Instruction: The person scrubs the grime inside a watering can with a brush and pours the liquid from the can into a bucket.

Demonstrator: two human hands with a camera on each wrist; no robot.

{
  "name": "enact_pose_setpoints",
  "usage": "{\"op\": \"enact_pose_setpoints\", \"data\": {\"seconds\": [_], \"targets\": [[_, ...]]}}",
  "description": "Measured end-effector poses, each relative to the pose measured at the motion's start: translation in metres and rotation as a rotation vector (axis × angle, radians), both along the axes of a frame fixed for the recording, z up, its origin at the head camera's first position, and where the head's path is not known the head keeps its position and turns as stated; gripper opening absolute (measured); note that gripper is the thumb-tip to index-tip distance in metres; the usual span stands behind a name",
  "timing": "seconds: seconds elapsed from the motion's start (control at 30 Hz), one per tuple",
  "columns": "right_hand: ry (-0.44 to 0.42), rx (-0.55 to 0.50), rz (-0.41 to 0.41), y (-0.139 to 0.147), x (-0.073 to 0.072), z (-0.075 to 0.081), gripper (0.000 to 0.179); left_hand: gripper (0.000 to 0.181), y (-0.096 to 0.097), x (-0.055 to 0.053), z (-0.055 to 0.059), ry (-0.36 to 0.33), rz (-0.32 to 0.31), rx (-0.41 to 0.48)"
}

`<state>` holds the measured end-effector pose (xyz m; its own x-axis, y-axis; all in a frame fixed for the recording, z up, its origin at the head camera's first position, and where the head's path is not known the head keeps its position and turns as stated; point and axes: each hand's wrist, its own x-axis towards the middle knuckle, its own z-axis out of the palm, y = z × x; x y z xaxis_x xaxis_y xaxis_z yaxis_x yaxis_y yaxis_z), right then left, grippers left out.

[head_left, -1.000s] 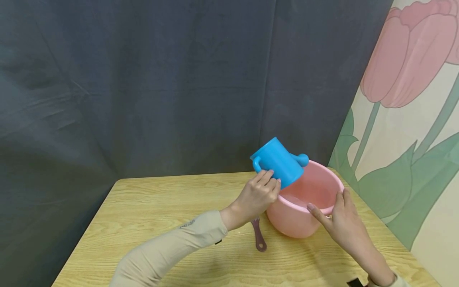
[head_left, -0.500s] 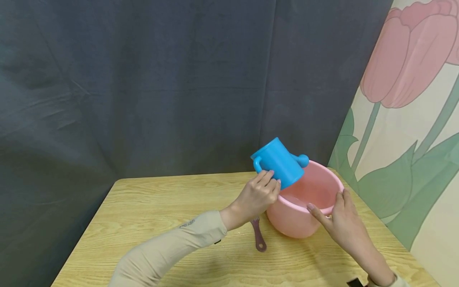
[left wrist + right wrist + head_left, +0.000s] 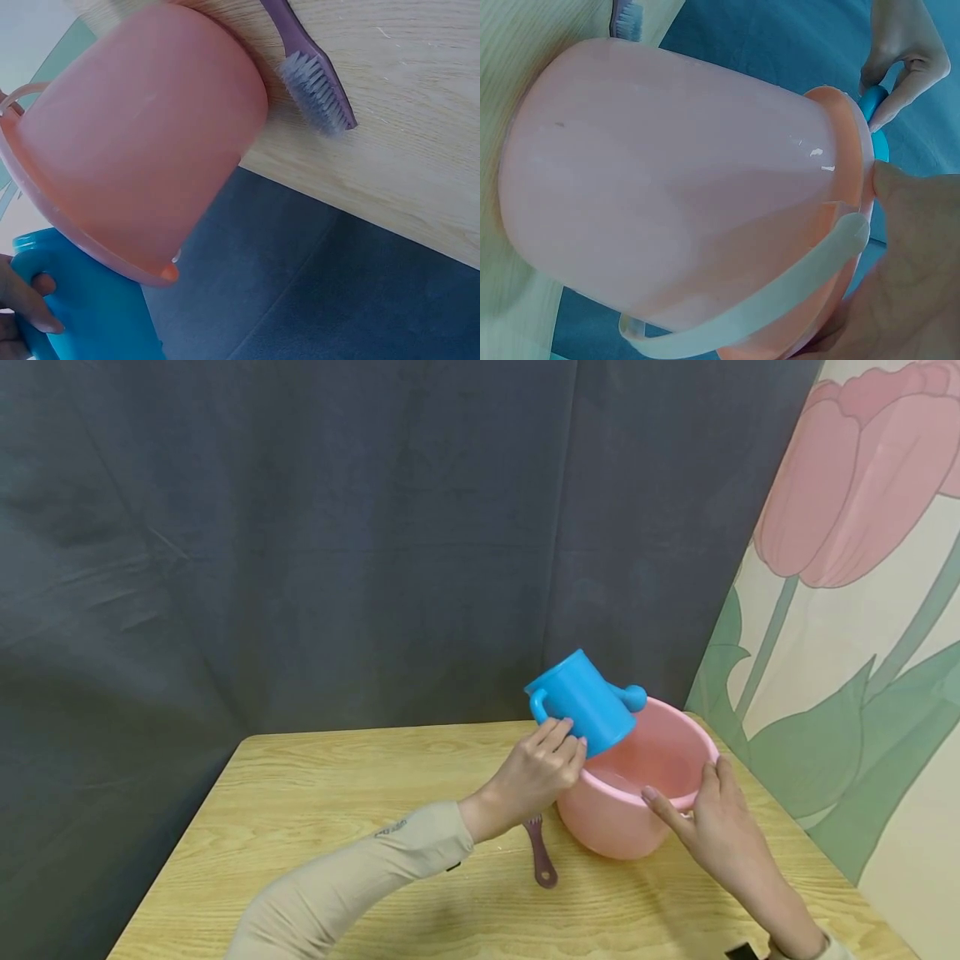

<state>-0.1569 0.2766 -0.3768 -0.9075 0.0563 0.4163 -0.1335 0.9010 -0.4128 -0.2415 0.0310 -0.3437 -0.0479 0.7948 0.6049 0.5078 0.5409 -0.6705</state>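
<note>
My left hand [image 3: 543,760] grips the handle of a blue toy watering can [image 3: 588,706] and holds it tilted over the left rim of a pink bucket [image 3: 622,818]. Its round spout head points right, above the bucket's far rim. In the left wrist view the watering can [image 3: 97,307] shows beside the bucket [image 3: 150,112]. My right hand [image 3: 727,835] holds the bucket's near right rim, thumb on the front edge and fingers farther round. From the right wrist view, the thumb lies on the rim near the pale carrying handle [image 3: 765,307]. What looks like water is low inside the bucket.
A purple-handled brush [image 3: 542,856] with pale bristles lies on the wooden table [image 3: 337,793], just left of the bucket. Behind the table hangs a dark curtain [image 3: 375,543]. A wall painted with tulips [image 3: 817,485] borders the right side.
Almost nothing moves. The head view shifts very slightly, while the watering can stays tilted in my left hand and my right hand stays on the bucket's rim.
</note>
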Motion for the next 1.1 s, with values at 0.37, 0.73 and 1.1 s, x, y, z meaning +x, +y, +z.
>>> {"op": "enact_pose_setpoints", "data": {"seconds": [0.37, 0.73, 1.1], "targets": [[-0.011, -0.002, -0.001, 0.0002, 0.001, 0.0002, 0.1, 0.025, -0.0004, -0.0004, -0.0021, 0.029, -0.015, -0.014], [-0.028, -0.001, -0.007, -0.0011, 0.0016, 0.0008, 0.1, 0.024, -0.0006, -0.0027, -0.0053, 0.053, -0.025, -0.015], [-0.01, -0.005, 0.003, 0.0021, 0.0004, 0.0011, 0.098, 0.025, -0.0005, -0.0039, -0.0048, 0.046, -0.041, -0.024]]}}
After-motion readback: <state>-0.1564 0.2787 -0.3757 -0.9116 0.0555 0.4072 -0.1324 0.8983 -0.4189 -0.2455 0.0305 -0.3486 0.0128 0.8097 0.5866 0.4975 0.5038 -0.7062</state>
